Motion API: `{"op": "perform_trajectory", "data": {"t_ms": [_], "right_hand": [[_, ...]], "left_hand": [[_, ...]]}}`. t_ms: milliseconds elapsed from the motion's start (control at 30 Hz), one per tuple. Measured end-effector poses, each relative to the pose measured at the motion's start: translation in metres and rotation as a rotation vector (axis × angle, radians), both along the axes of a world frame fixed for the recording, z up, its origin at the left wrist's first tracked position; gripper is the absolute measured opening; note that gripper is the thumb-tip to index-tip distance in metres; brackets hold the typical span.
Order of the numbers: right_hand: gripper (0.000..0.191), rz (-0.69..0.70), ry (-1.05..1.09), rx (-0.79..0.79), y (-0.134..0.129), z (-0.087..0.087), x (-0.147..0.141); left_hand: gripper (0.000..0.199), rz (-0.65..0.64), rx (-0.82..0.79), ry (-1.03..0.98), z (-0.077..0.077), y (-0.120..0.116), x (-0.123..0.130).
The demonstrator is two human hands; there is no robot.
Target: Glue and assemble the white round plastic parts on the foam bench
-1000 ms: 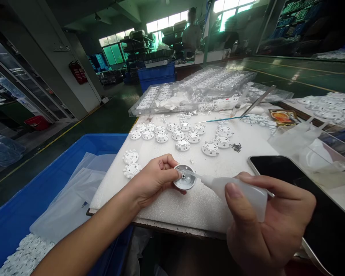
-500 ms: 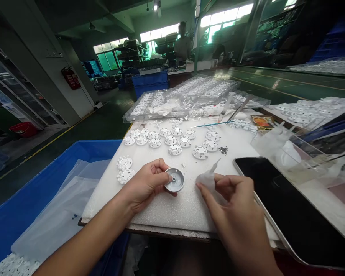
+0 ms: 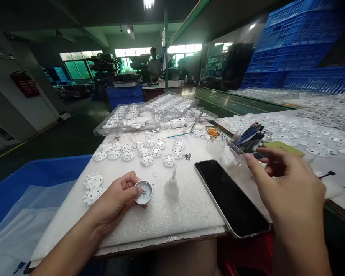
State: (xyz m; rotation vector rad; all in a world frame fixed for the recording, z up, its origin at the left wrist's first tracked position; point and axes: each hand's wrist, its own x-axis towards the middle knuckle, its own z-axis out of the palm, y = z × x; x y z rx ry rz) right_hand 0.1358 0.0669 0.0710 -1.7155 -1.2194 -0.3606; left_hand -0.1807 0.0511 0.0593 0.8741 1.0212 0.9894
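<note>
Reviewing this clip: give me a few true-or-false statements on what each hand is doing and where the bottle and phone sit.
1. The left hand holds the grey round part. True.
2. The right hand grips the squeeze bottle. False: the bottle stands alone on the foam pad.
3. The phone lies screen-up, dark. True.
4. The bottle lies on its side. False: it stands upright.
5. The right hand is open near the clear container. True.

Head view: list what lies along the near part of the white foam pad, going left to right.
Two white toothed discs → left hand holding a grey round cap → small squeeze bottle standing upright → black phone → right hand, empty, raised near a clear box of tools.
</note>
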Motion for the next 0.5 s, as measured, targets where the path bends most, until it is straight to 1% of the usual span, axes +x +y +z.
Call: {"op": "perform_trajectory", "data": {"t_ms": [100,200,333,400,500], "right_hand": [[0.037,0.050,-0.025,-0.016,0.010,0.001,0.009],[0.037,0.056,-0.006,0.000,0.013,0.003,0.009],[0.033,0.116,-0.038,-0.050,0.016,0.006,0.007],[0.032,0.135,-0.051,-0.046,0.015,0.008,0.009],[0.031,0.096,-0.062,0.026,0.004,0.012,0.016]], "left_hand": [[0.023,0.003,0.007,-0.004,-0.001,0.000,-0.001],[0.025,0.010,0.007,-0.005,0.000,-0.001,-0.001],[0.028,0.018,0.001,-0.005,0.001,-0.001,0.001],[0.029,0.019,-0.004,-0.009,0.001,-0.002,0.001],[0.029,0.021,-0.001,0.005,0.000,-0.002,-0.001]]}}
